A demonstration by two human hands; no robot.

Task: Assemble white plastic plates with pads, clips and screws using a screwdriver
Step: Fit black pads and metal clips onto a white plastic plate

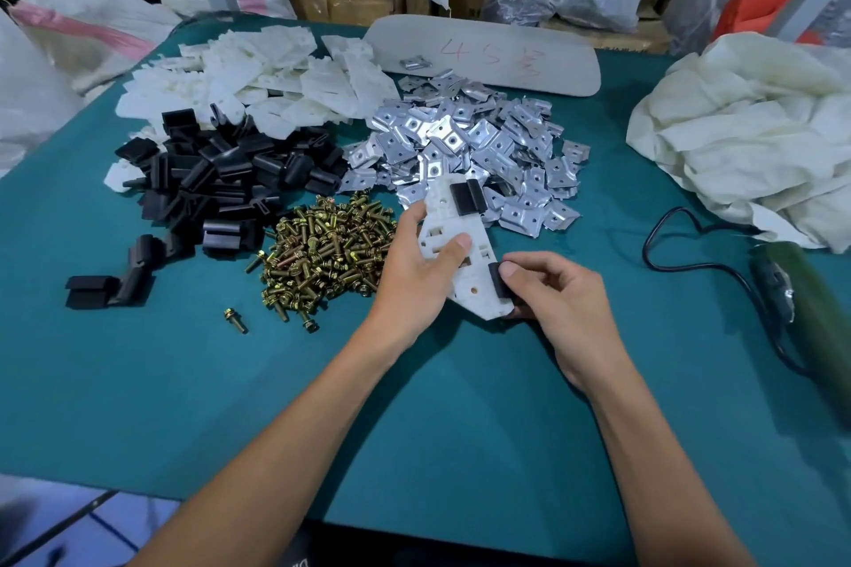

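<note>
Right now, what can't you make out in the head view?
Head view: the black pad is mostly covered by the right hand; whether it is seated on the white plate is unclear.
The plate's left edge is hidden under the left hand.
The screwdriver is blurred and cut off by the right edge; tip unseen.
The red writing on the grey board is too faint to read.

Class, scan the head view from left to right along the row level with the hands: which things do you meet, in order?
Pile of black pads → pile of screws → left hand → white plate → right hand → screwdriver.
</note>
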